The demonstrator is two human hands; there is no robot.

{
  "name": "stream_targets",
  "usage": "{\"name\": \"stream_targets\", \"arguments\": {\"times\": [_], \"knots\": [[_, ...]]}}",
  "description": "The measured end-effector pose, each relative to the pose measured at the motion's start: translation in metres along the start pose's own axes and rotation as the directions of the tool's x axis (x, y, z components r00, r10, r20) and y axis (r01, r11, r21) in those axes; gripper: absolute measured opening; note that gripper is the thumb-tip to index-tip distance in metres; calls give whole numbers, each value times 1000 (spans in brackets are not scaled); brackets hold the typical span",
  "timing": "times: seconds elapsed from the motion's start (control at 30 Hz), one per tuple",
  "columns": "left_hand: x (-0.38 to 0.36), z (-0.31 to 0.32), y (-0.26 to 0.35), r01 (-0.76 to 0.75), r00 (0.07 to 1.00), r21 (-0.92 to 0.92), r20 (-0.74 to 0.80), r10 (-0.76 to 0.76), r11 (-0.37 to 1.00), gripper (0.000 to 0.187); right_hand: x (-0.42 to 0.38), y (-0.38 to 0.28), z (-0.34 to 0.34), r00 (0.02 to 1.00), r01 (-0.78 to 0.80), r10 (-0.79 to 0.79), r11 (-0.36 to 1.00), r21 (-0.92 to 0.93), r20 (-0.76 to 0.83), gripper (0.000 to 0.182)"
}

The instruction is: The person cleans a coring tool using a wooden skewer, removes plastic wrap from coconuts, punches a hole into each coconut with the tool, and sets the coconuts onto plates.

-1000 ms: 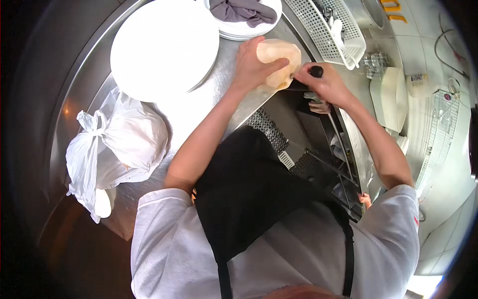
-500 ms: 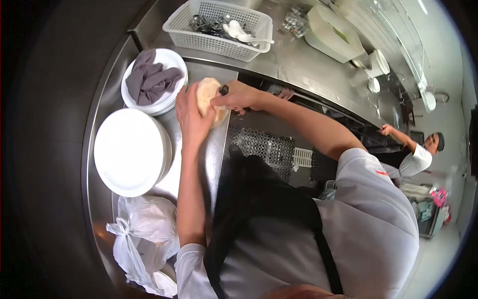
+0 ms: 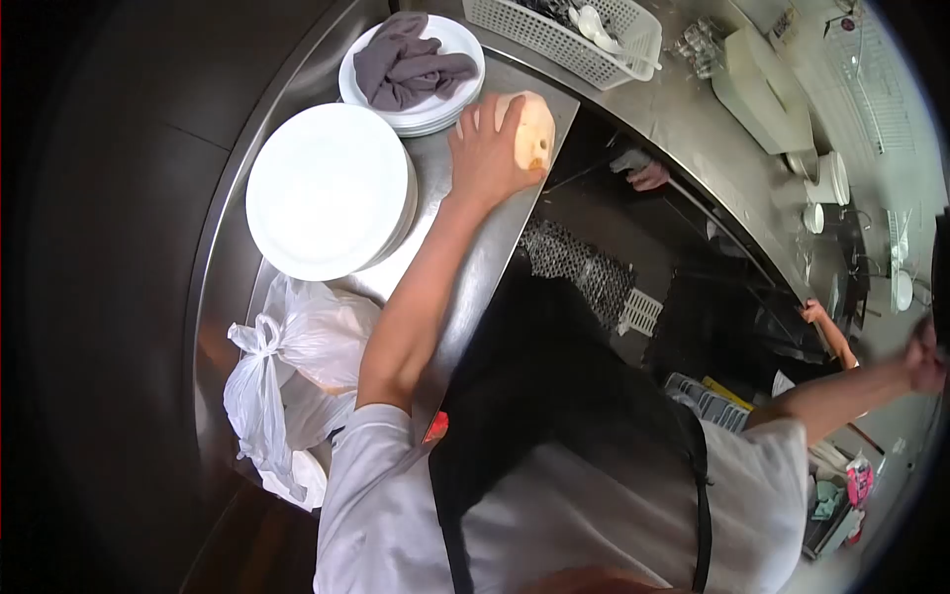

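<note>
Cream-coloured fruit (image 3: pixel 537 127) sits in the left hand's (image 3: pixel 485 163) grip near the far corner of the steel counter (image 3: pixel 485 262).
It lies just inside the counter's front edge, with the left hand curled around its side. The right hand (image 3: pixel 926 358) is well apart and blurred; I cannot tell whether it is open or holding anything. Toward the back edge are white plates (image 3: pixel 322 188), a crumpled grey cloth (image 3: pixel 408 67) on another stack (image 3: pixel 450 107), and a knotted plastic bag (image 3: pixel 322 337).
</note>
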State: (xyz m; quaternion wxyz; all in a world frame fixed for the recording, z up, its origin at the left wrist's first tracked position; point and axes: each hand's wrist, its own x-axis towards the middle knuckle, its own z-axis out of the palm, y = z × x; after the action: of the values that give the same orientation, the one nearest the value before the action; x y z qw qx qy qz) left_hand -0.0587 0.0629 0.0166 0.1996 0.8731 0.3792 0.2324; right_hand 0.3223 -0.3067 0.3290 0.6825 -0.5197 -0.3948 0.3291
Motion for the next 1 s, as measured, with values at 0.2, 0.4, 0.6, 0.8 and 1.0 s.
{"name": "stream_targets", "arguments": {"times": [0.2,0.4,0.6,0.8,1.0], "knots": [[-2,-4,-4,-55,993,-44,101,59,998,108,2,219,96,908,-243,213,969,-41,-362,24],[-18,-2,3,-103,994,-16,-30,103,995,95,-8,384,145,841,-542,504,781,-310,-199,49],[-32,5,10,45,991,-180,-114,-66,983,86,-9,401,146,833,-544,544,776,-319,-100,41],[-14,10,5,-81,990,-65,-119,73,995,73,23,347,124,950,-311,278,876,-368,-141,45],[-15,34,19,112,976,17,-191,-106,994,67,28,333,94,950,-298,263,922,-246,-167,37]]}}
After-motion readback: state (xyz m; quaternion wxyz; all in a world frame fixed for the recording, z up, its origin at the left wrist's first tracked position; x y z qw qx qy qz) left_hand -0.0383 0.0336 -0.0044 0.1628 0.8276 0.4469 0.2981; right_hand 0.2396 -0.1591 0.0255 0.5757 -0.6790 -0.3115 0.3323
